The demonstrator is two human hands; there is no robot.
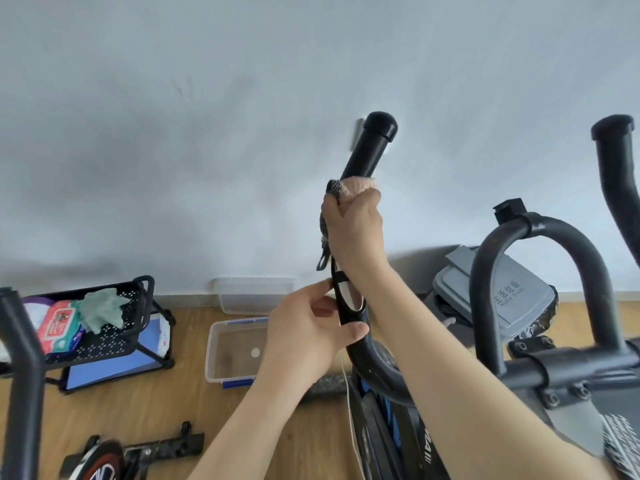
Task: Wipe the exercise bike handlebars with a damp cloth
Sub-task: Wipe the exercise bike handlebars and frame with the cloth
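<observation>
A black handlebar (pixel 369 150) of the exercise bike rises upright in the middle of the view. My right hand (pixel 353 233) is wrapped around it partway up, gripping a pink and grey cloth (pixel 353 187) against the bar. A grey edge of the cloth hangs down on the bar's left side. Lower on the same bar, my left hand (pixel 308 337) holds it with thumb and fingers near a metal sensor plate. The other handlebar (pixel 616 161) stands at the far right, untouched.
A clear plastic tub (pixel 213 348) with water sits on the wooden floor by the wall. A black cart (pixel 104 344) with wipes and a green cloth stands at left. A grey bin (pixel 519 296) is behind the bike's curved centre bar (pixel 533 230).
</observation>
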